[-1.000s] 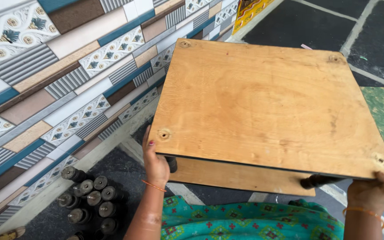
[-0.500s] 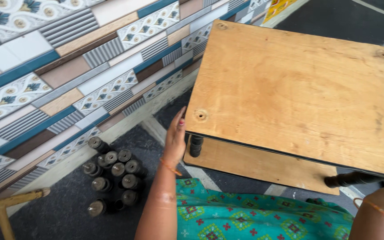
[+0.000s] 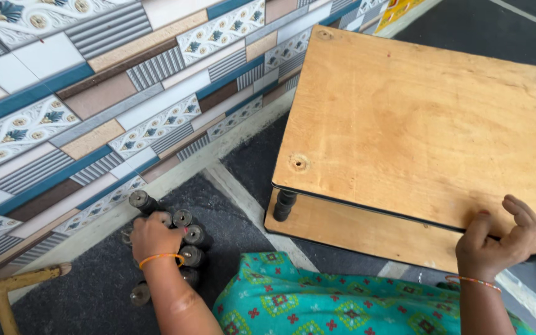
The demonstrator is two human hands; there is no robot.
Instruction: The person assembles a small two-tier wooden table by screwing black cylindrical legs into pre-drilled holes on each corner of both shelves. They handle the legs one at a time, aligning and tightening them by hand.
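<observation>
1. Head view, left hand (image 3: 151,237): I log it lowered onto a cluster of black turned spacer legs (image 3: 187,239) lying on the dark floor mat (image 3: 88,291). Fingers are curled down over the nearest pieces; I cannot tell whether any one is actually gripped. An orange bangle (image 3: 161,258) sits on the wrist.
2. Spacer legs: short dark cylinders with pale metal ends, bunched together just beside the base of the tiled wall (image 3: 94,105), a few showing past the hand on its far side and its right.
3. Right hand (image 3: 502,241): partly closed on the near edge of the upper plywood shelf board (image 3: 429,124), thumb and fingers resting on top, palm wrapped over the black-trimmed rim. A thin bangle (image 3: 474,281) circles this wrist.
4. Shelf unit: upper board lies flat above a lower plywood board (image 3: 355,232), the two held apart by a black turned leg (image 3: 284,205) at the near left corner. Round fixing marks show at the upper board's corners.
5. Surroundings: patterned wall tiles in blue, white and brown along the left; a yellow wooden stool leg (image 3: 13,288) at the lower left; teal printed garment (image 3: 317,304) across the bottom.
</observation>
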